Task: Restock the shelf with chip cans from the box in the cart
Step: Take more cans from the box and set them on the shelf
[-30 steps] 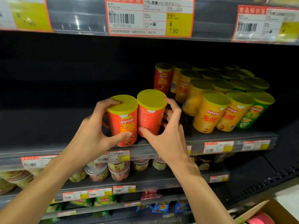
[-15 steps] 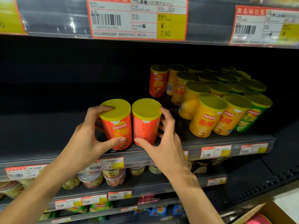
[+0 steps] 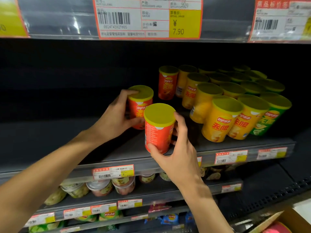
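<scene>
Left hand (image 3: 116,118): curled round the rear red can (image 3: 140,105) (index finger on its lid).
Right hand (image 3: 176,155): grips the front red can (image 3: 158,130), standing on the shelf (image 3: 117,148).
Right of both hands: yellow cans (image 3: 220,120).

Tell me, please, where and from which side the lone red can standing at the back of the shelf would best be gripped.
Probably round its upper wall, just below the yellow lid, coming from the front-left. The lone red can stands upright; yellow cans crowd its right side, while the shelf to its left lies open.

Cardboard box (image 3: 276,222) cut off, bottom-right corner.
</scene>
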